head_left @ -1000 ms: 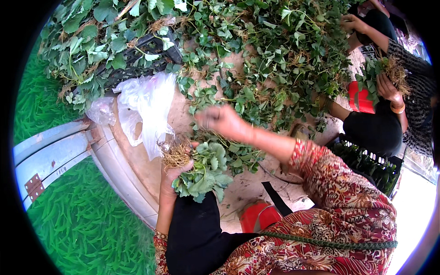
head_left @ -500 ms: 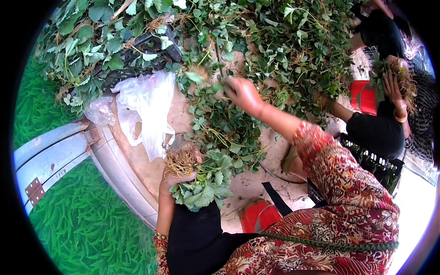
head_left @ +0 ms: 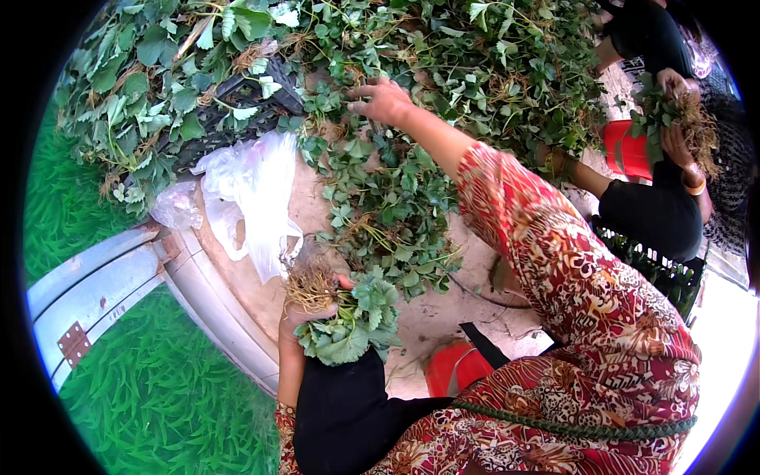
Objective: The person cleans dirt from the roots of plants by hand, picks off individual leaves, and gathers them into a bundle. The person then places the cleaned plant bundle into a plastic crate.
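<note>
My right hand (head_left: 385,103) is stretched out over the loose leafy plants (head_left: 388,214), palm down, fingers moderately apart and, as far as I can see, with nothing between them. Whether the tips brush the leaves below, I can't tell. My left hand (head_left: 310,310) is closed around a bunch of plants (head_left: 352,328) beside my left knee; the pale, stringy roots (head_left: 310,285) stick up above the fist and the leaves spill out to its right. My left thumb shows at the edge of the bunch, but most of those fingers are hidden.

To do this well, I judge, the left grip should stay snug round the stems without crushing them, with the roots together at one end. The right fingers would do best to pinch a plant low on its stem, near the root, and ease it free of the tangle rather than tug at a leaf.

Just beyond the bunch lies a white plastic bag (head_left: 245,182), and behind it a black crate (head_left: 289,99) half buried in leaves. A red container (head_left: 455,368) sits by my lap. Over to my right, a co-worker's hands hold another rooted bunch (head_left: 698,131).
</note>
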The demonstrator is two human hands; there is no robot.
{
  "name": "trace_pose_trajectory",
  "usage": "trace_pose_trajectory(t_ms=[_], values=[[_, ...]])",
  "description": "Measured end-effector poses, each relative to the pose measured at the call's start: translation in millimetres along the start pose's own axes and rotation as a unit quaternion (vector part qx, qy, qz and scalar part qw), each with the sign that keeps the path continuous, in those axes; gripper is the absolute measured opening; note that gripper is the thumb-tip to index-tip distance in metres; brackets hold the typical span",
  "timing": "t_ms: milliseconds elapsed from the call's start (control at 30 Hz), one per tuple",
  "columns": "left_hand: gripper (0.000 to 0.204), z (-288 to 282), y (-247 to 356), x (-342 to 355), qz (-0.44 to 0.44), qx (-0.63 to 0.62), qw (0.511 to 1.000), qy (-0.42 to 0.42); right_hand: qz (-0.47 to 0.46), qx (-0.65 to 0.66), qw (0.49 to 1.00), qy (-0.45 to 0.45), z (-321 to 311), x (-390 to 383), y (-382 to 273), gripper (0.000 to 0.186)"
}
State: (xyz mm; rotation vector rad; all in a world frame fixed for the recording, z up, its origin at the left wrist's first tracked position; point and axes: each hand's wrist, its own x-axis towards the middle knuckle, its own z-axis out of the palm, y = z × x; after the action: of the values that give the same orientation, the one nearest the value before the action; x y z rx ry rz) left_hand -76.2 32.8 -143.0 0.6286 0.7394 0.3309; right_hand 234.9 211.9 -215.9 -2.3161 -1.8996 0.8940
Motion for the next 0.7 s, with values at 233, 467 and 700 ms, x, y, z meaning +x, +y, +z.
trace_pose_trajectory(t_ms=[233,467,700], values=[[0.067,3.2,-9.3,-4.2,0.057,-0.118,0.991,0.016,0.031,0.449,0.892,0.044,27.5,-61.1,-3.0,0.031],[0.045,24.2,2.1,4.2,0.093,-0.133,0.986,0.037,0.057,0.534,0.841,0.063,-18.1,-178.1,43.5,0.029],[0.034,102.2,109.1,-85.8,0.25,-0.154,0.95,0.108,0.014,0.365,0.929,0.051,-136.1,-214.3,26.6,0.024]])
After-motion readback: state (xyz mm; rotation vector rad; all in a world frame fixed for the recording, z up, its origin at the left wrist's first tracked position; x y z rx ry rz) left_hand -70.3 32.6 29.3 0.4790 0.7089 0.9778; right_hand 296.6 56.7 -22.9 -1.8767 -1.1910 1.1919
